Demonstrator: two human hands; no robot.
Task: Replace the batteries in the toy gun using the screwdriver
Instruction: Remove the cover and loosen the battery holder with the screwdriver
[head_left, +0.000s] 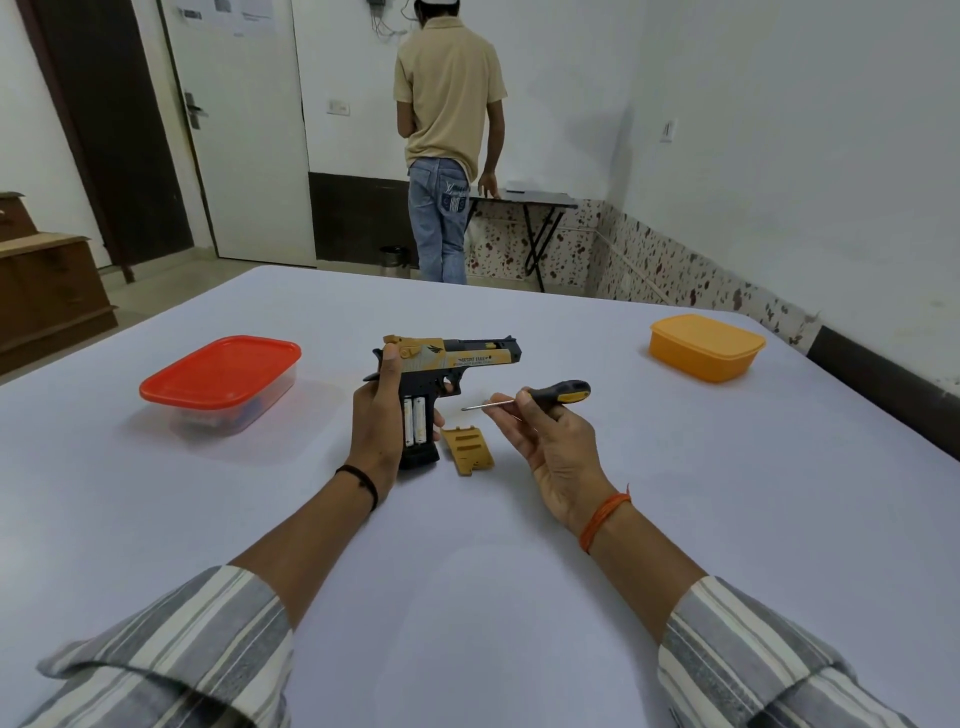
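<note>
My left hand (375, 422) grips the yellow and black toy gun (457, 358) by its handle, barrel pointing right, above the white table (467, 571). The handle's compartment is uncovered and two white batteries (414, 420) sit inside it. Its yellow battery cover (467, 449) lies loose on the table just right of the handle. My right hand (550, 441) holds a black and yellow screwdriver (535, 396), its tip pointing left toward the gun and stopping short of it.
A clear box with a red lid (223, 379) stands to the left, with things inside. An orange lidded box (706, 347) sits at the far right. Beyond the table a person (447, 140) stands with their back turned, beside a small folding table (530, 208).
</note>
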